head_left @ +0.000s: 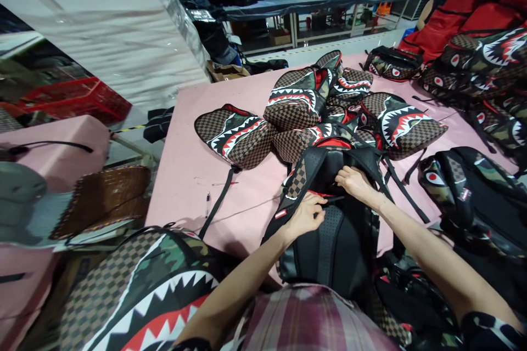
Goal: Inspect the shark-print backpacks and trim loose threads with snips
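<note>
A black backpack (pixel 329 236) with a padded mesh back panel lies back-up on the pink table (pixel 185 175) right in front of me. My left hand (pixel 304 215) is curled on its upper edge, fingers pinched at a red-lined seam or zipper. My right hand (pixel 356 182) grips the top of the same backpack just beyond, fingers bent into the opening. Black shoulder straps (pixel 395 181) spread out to either side of the bag.
Several shark-mouth checkered backpacks (pixel 296 98) are piled past my hands, more at the right (pixel 473 192) and one at the near left (pixel 152 296). A pen (pixel 207 204) lies on the table. Red crate (pixel 78 100) at left, dark tables with bags behind.
</note>
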Motion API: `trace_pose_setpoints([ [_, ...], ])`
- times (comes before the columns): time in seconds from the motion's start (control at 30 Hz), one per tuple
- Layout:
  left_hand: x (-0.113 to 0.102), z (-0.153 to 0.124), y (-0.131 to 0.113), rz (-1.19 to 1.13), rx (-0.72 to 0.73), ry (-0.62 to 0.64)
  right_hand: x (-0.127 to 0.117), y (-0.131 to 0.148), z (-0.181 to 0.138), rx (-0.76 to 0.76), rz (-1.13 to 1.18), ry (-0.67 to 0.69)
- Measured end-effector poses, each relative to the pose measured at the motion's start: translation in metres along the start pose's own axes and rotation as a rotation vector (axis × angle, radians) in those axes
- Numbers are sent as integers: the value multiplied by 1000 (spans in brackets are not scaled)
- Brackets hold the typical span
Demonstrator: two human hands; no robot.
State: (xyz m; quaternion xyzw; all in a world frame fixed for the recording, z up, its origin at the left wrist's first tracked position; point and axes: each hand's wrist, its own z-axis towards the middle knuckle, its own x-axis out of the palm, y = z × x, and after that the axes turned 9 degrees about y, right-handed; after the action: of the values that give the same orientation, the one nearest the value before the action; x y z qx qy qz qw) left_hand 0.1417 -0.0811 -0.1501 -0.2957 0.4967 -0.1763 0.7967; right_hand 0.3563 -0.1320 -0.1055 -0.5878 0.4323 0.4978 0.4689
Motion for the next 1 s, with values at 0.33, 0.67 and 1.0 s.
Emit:
trace_pose_setpoints([
  [0.33,2,-1,2,19,-8,10,-3,-1,-2,-38,-78,-12],
  [0.67,0,0,0,35,-5,5,-9,1,1,-96,-99,-9],
  [1.0,1,0,0,21,-1,-18,-6,2,2,-93,-92,-8],
])
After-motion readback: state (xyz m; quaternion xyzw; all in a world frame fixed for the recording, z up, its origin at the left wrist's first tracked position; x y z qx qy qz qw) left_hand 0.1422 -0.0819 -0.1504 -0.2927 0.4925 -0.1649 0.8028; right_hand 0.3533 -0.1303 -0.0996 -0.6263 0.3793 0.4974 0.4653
